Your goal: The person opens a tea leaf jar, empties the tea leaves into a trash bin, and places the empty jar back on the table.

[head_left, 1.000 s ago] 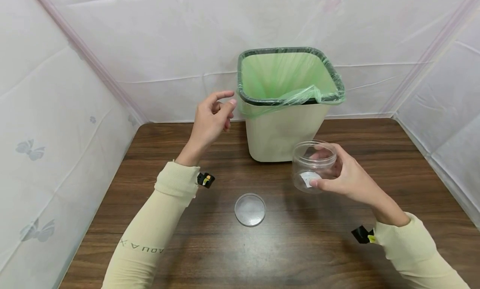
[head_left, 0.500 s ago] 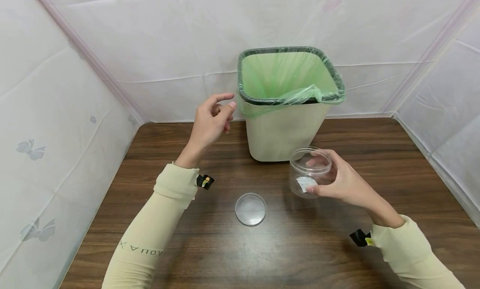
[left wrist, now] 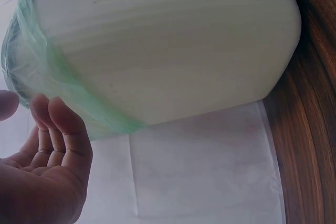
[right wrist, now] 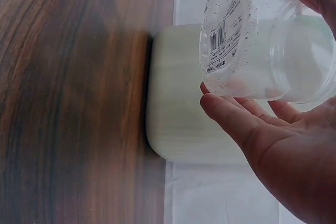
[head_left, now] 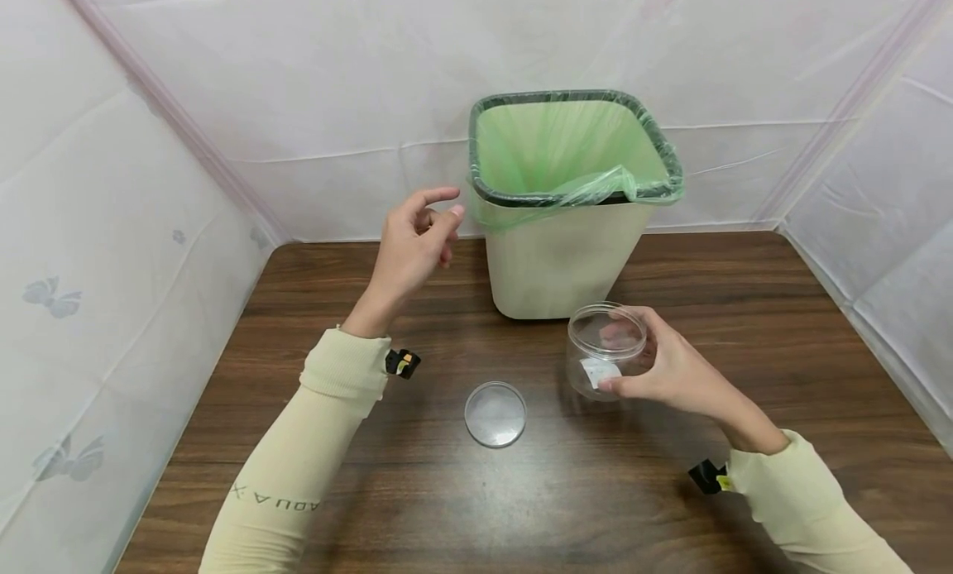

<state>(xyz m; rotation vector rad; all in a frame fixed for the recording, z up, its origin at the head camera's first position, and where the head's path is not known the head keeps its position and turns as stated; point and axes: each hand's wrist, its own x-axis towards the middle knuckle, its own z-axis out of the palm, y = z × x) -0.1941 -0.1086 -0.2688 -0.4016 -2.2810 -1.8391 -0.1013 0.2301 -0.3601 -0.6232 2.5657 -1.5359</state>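
My right hand (head_left: 673, 367) grips a clear, open-topped plastic jar (head_left: 584, 351), fingers round its far side and thumb on the near side. A white label (head_left: 598, 372) shows through the jar; the right wrist view shows printing and a barcode on the jar's base (right wrist: 223, 40), which is off the table. My left hand (head_left: 411, 243) hovers by the left side of a cream trash bin (head_left: 558, 264), fingers loosely bent, holding nothing. In the left wrist view, those fingertips (left wrist: 65, 116) overlap the green bag's edge. A round clear lid (head_left: 495, 415) lies flat on the table, left of the jar.
The bin stands at the back of the brown wood-grain table (head_left: 476, 516), its green bag (head_left: 536, 148) folded over a dark rim and knotted at the front right. White sheeting (head_left: 335, 86) rises behind the table and on both sides.
My right hand has brought the jar slightly down and to the left, nearer the lid. The left hand has sunk very slightly, fingers still loosely bent. Lid and bin stay in place.
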